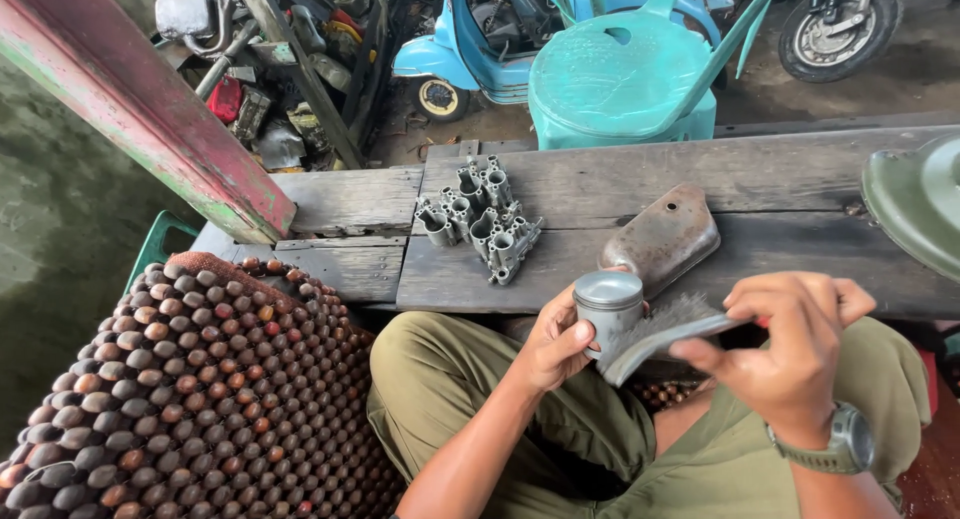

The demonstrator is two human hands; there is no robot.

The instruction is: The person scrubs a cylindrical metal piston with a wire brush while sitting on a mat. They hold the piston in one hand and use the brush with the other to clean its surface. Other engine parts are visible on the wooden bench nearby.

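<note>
Over our lap, at the near edge of a grey plank bench (760,179): one round grey metal piston (609,306), crown upward, clamped in our left hand (555,344), fingers wrapped about its side. Our right hand (785,344), watch on the wrist, is closed on the handle of a wire brush (665,331), whose head lies against the piston's lower side. Step in hand, as we judge it: brushing the piston clean. The next stroke likely calls for a firm left grip and a turn of the piston to offer a fresh face.

On the bench: a cluster of grey cast metal parts (483,219); a rusty curved cover (662,239) just behind the piston; an olive-green rounded panel (920,204) at the right edge.

Beside us, left: a wooden-bead seat mat (190,399). Beyond: a teal plastic chair (625,79), a light-blue scooter (480,49), a heap of scrap parts (280,69), a faded red post (140,99), a concrete floor.
</note>
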